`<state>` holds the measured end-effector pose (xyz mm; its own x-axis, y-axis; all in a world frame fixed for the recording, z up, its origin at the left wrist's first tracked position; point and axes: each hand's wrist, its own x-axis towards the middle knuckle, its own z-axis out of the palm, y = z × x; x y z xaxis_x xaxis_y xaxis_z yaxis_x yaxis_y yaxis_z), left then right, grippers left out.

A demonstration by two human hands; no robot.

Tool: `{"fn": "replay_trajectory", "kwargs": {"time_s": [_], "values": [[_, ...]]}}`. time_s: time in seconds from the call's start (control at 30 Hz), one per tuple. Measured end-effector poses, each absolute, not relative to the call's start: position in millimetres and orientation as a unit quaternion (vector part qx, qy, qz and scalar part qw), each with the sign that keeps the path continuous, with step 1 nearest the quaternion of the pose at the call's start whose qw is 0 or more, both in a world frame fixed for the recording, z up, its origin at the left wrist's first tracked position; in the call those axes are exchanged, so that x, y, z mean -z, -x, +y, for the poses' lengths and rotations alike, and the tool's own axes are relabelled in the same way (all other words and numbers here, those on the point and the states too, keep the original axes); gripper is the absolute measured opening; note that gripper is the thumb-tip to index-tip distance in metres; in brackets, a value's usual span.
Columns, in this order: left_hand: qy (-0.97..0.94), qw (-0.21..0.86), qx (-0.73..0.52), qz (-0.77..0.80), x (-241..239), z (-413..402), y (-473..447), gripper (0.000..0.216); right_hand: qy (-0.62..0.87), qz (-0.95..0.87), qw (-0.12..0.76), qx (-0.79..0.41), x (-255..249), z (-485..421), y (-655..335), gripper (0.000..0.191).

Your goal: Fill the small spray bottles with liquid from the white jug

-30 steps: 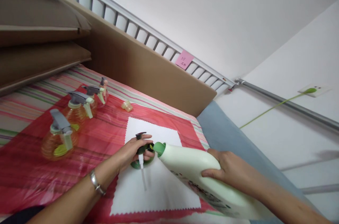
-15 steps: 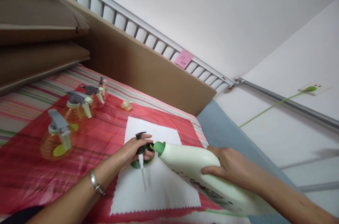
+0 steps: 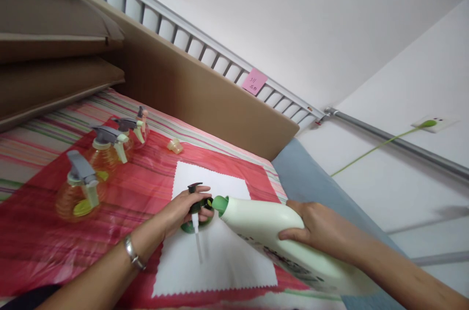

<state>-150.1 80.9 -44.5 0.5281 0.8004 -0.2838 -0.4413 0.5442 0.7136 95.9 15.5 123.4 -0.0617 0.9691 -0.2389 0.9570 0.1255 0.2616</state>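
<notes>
My right hand (image 3: pixel 322 232) grips a large white bottle (image 3: pixel 271 237) with a green neck, tipped over so its mouth points at a small green container (image 3: pixel 194 224) on a white cloth (image 3: pixel 220 261). My left hand (image 3: pixel 183 210) is closed on that container and on a black pump head (image 3: pixel 195 202) whose white tube hangs down over the cloth. The container itself is mostly hidden by my fingers.
Three amber spray bottles (image 3: pixel 78 188) (image 3: pixel 106 149) (image 3: pixel 134 129) stand at the left on a red plastic sheet (image 3: pixel 44 246). A small yellowish cap (image 3: pixel 175 146) lies behind the cloth. A cardboard panel (image 3: pixel 205 100) and a railing run along the back.
The big white bottle's base has risen a little, tilting it further toward the small container. My left hand has stayed put.
</notes>
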Motion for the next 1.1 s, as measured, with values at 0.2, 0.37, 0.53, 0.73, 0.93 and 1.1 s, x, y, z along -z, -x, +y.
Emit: {"fn": "replay_trajectory", "kwargs": {"time_s": [0.2,0.37,0.53,0.73,0.93,1.1], "values": [[-0.295,0.824,-0.383,0.297,47.6,81.8,149.4,0.042,-0.667,0.717,0.199,0.021,-127.2,15.2,-92.1,0.049],[-0.279,0.831,-0.387,0.288,45.0,80.4,149.8,0.044,-0.666,0.719,0.198,0.018,-128.5,16.4,-91.0,0.049],[-0.279,0.830,-0.388,0.287,44.8,79.8,149.3,0.043,-0.663,0.721,0.201,0.014,-129.1,17.3,-91.5,0.050],[-0.284,0.830,-0.387,0.284,44.8,79.4,149.3,0.043,-0.665,0.717,0.207,0.017,-132.3,17.2,-87.6,0.048],[-0.279,0.831,-0.388,0.285,44.6,79.9,149.7,0.045,-0.666,0.718,0.202,0.016,-133.1,17.6,-86.5,0.048],[-0.279,0.830,-0.390,0.283,44.5,79.5,149.5,0.044,-0.669,0.716,0.198,0.021,-133.3,16.6,-86.1,0.047]]}}
